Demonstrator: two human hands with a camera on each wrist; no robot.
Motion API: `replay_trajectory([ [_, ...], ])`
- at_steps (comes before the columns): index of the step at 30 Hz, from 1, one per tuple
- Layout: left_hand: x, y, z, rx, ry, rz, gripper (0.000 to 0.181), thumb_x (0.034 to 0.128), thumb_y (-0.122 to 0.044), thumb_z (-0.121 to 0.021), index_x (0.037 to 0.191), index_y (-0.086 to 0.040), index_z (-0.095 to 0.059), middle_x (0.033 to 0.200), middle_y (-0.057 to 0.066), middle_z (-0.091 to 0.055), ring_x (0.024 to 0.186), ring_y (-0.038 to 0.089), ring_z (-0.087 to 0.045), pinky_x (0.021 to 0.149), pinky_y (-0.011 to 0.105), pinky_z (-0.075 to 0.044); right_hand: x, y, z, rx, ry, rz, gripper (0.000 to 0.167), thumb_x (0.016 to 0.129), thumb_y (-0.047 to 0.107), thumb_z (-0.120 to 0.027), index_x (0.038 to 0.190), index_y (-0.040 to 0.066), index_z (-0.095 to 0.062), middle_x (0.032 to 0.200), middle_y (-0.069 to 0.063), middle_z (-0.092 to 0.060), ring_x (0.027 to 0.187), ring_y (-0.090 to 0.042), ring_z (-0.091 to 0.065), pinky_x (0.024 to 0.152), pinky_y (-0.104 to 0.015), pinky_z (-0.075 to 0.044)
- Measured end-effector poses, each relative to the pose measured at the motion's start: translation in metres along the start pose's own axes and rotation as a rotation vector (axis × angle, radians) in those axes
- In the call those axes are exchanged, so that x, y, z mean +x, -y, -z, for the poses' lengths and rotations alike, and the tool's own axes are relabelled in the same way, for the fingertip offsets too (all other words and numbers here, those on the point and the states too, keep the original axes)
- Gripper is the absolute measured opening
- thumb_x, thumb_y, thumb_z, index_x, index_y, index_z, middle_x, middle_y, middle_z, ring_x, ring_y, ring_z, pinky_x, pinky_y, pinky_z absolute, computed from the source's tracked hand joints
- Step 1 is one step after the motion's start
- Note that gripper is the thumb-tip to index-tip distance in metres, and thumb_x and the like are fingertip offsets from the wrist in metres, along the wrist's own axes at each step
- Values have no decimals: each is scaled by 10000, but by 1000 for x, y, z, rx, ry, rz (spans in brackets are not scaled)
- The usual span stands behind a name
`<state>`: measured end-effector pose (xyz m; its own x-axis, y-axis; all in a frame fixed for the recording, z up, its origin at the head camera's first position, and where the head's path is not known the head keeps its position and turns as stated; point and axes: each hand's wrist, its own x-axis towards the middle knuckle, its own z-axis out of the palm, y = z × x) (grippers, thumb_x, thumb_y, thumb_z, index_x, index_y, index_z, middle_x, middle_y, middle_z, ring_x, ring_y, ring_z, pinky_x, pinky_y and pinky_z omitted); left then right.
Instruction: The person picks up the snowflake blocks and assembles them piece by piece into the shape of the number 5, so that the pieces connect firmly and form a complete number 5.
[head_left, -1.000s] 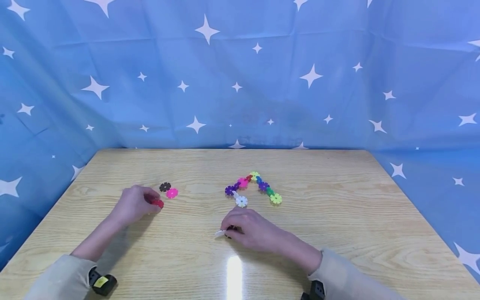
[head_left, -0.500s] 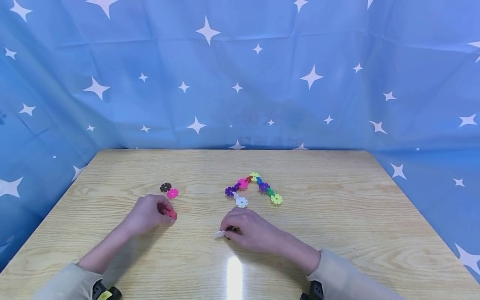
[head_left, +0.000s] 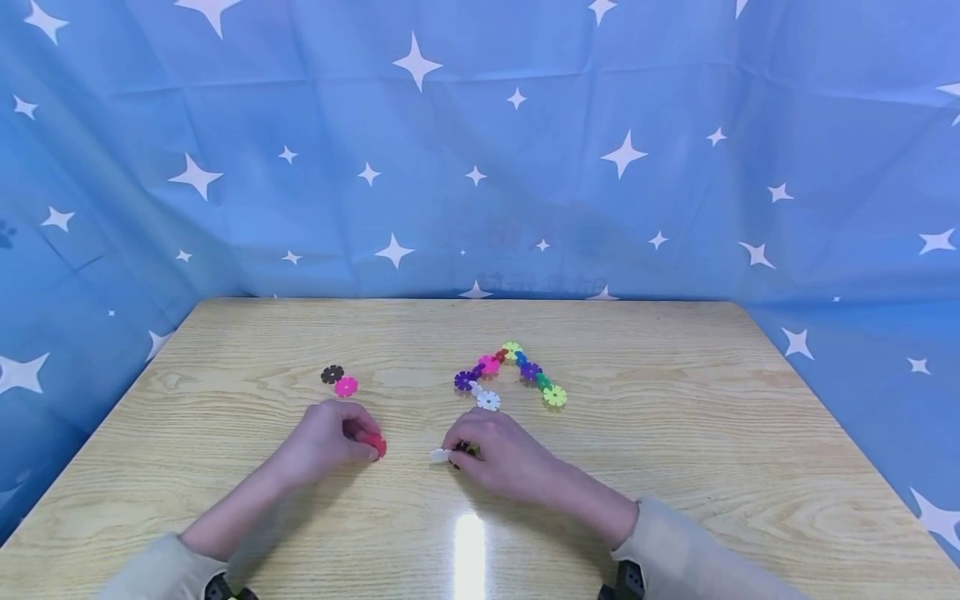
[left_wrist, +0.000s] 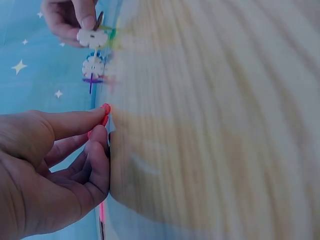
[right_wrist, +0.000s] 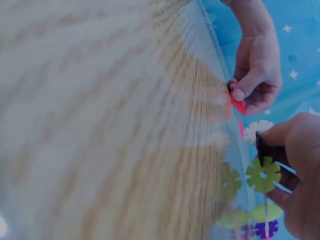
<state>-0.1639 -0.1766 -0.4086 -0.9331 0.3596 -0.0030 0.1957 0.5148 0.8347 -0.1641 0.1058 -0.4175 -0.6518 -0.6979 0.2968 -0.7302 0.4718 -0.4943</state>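
My left hand (head_left: 330, 442) pinches a red notched flower disc (head_left: 379, 445) between thumb and fingers, low over the table left of centre. To its right, my right hand (head_left: 506, 454) pinches a black notched disc (right_wrist: 259, 148), partly hidden by the fingers. A white notched disc (head_left: 440, 456) sticks out on the left from the black one. In the right wrist view a yellow-green disc (right_wrist: 263, 174) appears beside the black one; whether they are joined I cannot tell. The red and white discs are apart.
Behind my right hand lies a bent chain of joined coloured discs (head_left: 489, 365), with a white disc (head_left: 488, 401) at its near left end. A loose black disc (head_left: 332, 374) and a pink disc (head_left: 346, 387) lie farther left on the wooden table (head_left: 675, 400).
My left hand has moved right and nearer to me with the red disc, towards the right hand. The right hand has stayed almost in place, still gripping the black and white discs.
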Motion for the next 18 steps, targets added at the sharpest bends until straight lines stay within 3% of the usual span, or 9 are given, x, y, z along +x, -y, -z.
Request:
replay_trajectory([
  [7, 3, -10, -10, -76, 81, 24, 98, 862, 91, -724, 947, 44, -738, 806, 64, -709, 690, 183, -667, 622, 280, -597, 2, 1, -1, -7, -18, -7, 73, 945, 67, -724, 993, 107, -762, 970, 28, -739, 942, -108, -652, 880, -307, -540],
  [18, 8, -17, -23, -202, 161, 55, 127, 886, 30, -730, 1008, 63, -744, 818, 84, -729, 656, 203, -675, 616, 313, -601, 2, 2, -1, -14, -22, -15, 65, 920, 66, -743, 970, 102, -765, 947, 27, -742, 931, -121, -661, 882, -305, -542],
])
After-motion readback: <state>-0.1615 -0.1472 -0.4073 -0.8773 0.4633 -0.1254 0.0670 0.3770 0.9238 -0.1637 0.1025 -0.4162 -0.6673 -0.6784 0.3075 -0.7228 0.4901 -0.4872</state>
